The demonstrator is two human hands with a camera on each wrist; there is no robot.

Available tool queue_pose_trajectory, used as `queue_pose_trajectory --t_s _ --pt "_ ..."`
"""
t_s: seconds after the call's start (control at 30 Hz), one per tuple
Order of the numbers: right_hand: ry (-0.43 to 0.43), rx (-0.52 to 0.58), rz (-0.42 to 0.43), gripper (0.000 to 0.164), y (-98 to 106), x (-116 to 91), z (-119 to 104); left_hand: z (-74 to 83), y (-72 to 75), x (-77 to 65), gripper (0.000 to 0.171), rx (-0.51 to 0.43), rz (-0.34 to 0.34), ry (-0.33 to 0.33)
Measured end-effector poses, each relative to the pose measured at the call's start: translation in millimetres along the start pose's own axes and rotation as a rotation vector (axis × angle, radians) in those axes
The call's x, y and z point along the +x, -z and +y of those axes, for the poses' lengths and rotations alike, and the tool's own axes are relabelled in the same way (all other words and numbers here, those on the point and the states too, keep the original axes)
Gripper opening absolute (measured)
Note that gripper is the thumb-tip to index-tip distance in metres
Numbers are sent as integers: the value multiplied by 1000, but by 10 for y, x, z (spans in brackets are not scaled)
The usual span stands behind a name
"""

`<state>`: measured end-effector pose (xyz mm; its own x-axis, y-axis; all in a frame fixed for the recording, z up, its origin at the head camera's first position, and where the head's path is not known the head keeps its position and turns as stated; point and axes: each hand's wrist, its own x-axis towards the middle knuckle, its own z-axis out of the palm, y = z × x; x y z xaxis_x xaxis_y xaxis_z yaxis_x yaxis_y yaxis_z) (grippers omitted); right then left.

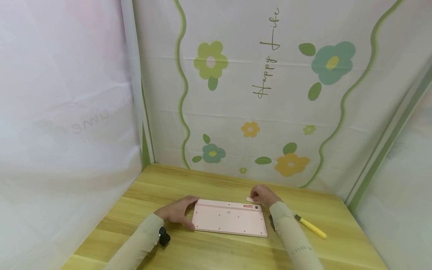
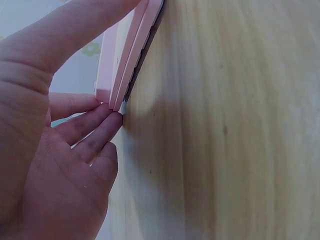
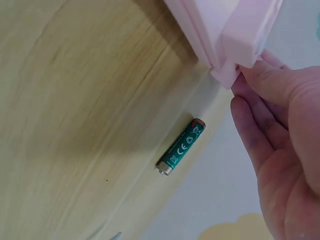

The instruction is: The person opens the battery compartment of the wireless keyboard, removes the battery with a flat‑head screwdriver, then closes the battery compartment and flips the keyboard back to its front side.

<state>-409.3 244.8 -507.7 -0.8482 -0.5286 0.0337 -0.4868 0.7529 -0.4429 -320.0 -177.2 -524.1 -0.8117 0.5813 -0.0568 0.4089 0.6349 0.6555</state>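
A pink keyboard (image 1: 233, 221) lies face down on the table. Its battery compartment (image 1: 249, 206) is uncovered at the far right corner, with something red inside. My left hand (image 1: 175, 212) spans the keyboard's left end, thumb at the near corner and fingers at the far one; these fingertips touch the edge in the left wrist view. Beyond the compartment, my right hand (image 1: 264, 195) pinches a small pink battery cover (image 1: 249, 200). In the right wrist view a green battery (image 3: 182, 145) lies on the table near that hand; the head view does not show it.
To the right of the right forearm lies a yellow-handled tool (image 1: 312, 228) with a thin metal tip. A flower-printed curtain (image 1: 236, 93) hangs behind the wooden table (image 1: 202, 251), and pale curtains enclose both sides.
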Motion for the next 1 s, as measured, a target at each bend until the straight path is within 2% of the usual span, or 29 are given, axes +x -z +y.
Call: queue_pose_trajectory --t_s 0.17,0.53,0.83,1.0 --pt "28 9 1 16 86 -48 -41 7 -2 3 115 6 0 -2" --pt "176 17 -17 14 293 -176 -177 -29 -6 10 116 18 0 -10" --pt "187 50 -110 12 328 -209 -326 -27 3 4 116 9 1 -11" --pt "168 87 -126 10 292 -231 -365 -5 -2 -4 116 12 -1 -11"
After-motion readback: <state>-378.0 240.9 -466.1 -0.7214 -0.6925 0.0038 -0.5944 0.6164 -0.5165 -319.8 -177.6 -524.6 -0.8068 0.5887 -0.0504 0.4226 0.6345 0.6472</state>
